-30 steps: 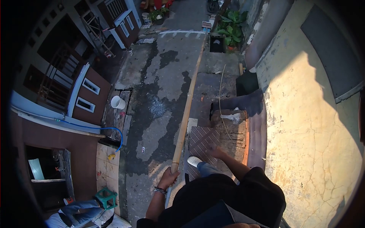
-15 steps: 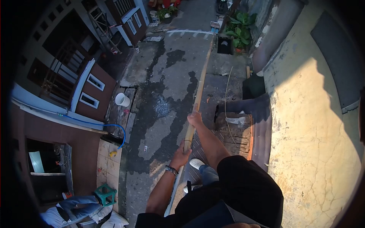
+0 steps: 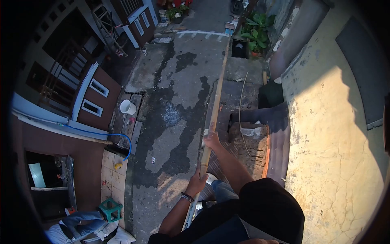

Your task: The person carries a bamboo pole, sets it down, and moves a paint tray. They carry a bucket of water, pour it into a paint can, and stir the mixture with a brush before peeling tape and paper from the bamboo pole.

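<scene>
A long bamboo pole (image 3: 219, 87) runs from beside my body up the lane to a small bluish scoop-like head (image 3: 229, 27) at its far end. Around the pole's middle, my right hand (image 3: 211, 140) is closed, with one finger lying along it. Lower down, my left hand (image 3: 196, 183), with a bracelet at the wrist, grips the same pole. A pale pipe-like section (image 3: 190, 213) with print on it continues below my left hand. The far head rests near an open square drain hole (image 3: 239, 48).
Potted plants (image 3: 256, 32) stand by the right wall. A curved thin strip (image 3: 241, 110) and wooden boards (image 3: 254, 152) lie to the right. At left are a white bucket (image 3: 128, 107), a blue hose (image 3: 129, 140), a green stool (image 3: 110, 209) and a seated person's jeans (image 3: 81, 223).
Both hands have moved down and slightly right in view, nearer my body, still on the pole. The pole's far head stays at nearly the same place.
</scene>
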Tool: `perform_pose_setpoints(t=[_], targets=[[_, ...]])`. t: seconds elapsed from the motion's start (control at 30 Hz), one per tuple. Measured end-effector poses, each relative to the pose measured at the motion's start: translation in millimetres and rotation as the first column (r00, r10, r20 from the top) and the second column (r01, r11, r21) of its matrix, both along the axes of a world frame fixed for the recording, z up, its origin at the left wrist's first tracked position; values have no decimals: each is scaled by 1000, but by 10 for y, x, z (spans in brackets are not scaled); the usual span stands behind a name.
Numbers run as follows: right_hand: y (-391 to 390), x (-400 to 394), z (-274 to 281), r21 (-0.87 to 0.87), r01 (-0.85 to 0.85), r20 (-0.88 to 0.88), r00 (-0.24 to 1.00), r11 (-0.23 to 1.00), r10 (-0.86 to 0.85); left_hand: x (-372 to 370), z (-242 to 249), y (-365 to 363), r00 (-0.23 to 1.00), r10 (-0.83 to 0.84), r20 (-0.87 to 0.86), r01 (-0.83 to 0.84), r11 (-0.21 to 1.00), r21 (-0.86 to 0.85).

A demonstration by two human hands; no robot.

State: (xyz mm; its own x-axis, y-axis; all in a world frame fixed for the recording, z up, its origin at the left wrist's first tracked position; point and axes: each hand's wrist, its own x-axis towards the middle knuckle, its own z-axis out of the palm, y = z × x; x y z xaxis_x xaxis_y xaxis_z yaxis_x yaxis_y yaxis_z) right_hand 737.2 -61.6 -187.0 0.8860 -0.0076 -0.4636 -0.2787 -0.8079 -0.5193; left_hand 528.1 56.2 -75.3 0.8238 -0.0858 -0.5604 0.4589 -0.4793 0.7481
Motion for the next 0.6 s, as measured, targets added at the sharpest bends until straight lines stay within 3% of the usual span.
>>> perform_pose_setpoints(t=[0.13,0.2,0.27,0.33,0.4,0.47,0.5,0.53,0.6], targets=[[19,183,42,45,-106,14,994,993,105,205,-200,61,998,-3,58,2,1000,18],[114,542,-767,-104,-194,176,962,975,210,454,-72,119,999,15,-40,-15,1000,6],[149,466,-1021,-162,-223,229,939,961,256,371,-2,151,997,26,-75,-26,1000,-3],[201,-3,-694,-110,-192,215,953,975,211,70,-4,213,1000,14,-21,-14,1000,8],[265,-544,-512,-51,-154,206,965,987,162,-457,-190,347,997,32,-76,-33,999,-4],[318,-1106,-382,165,-220,107,973,962,204,-987,-93,486,990,52,-133,-55,998,-16],[373,-1473,-1984,54,-470,149,876,881,458,-1250,-5,531,985,67,-156,-67,998,5],[379,-1782,-1279,169,-290,94,956,942,278,-1491,59,578,981,81,-177,-77,997,27],[509,-2243,-617,293,-134,27,991,947,132,-1978,77,683,992,96,-82,-95,995,19]])
